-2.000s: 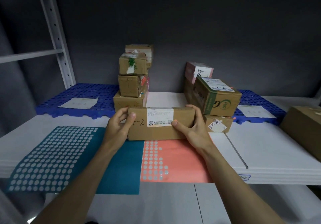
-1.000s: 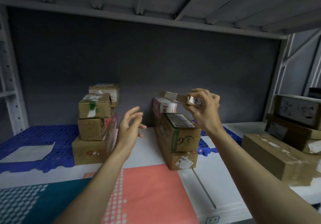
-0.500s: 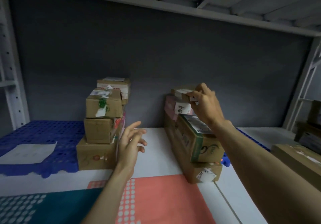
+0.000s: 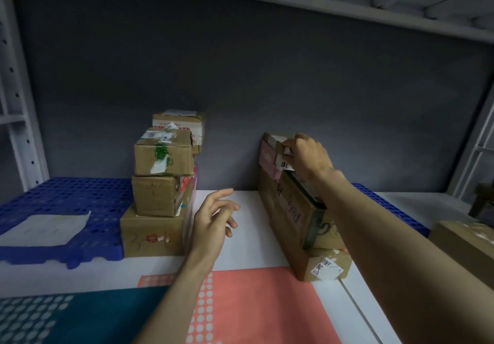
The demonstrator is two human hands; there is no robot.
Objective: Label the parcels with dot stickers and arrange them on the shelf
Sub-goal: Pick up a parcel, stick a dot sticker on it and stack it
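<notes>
On the white shelf (image 4: 246, 261), against the dark grey back wall, two blue perforated pallets (image 4: 64, 204) sit at the rear, one at the left and one at the right, the right one mostly hidden behind boxes and the forearm. Up front lie two dot-sticker sheets: a coral sheet (image 4: 267, 309) in the middle and a teal sheet (image 4: 88, 317) overlapping its left edge, both with rows of pale dots. Now the parcels! The left stack (image 4: 160, 191) counts four cardboard boxes, widest at the bottom, the fourth peeking out behind the top one. The right stack (image 4: 302, 215) shows a low box at the base, a green-printed carton on it, a pink box behind, and right at the top the small flat parcel (image 4: 274, 140). That is where the right hand (image 4: 310, 156) is, fingers curled over the parcel's near end, gripping it as it sits on the pink box. The left hand (image 4: 213, 220) hangs above the bare shelf between the two stacks, fingers loose and spread, holding nothing. One more brown box (image 4: 465, 245) pokes in at the right edge, and a single white paper (image 4: 45, 228) lies on the left pallet.
</notes>
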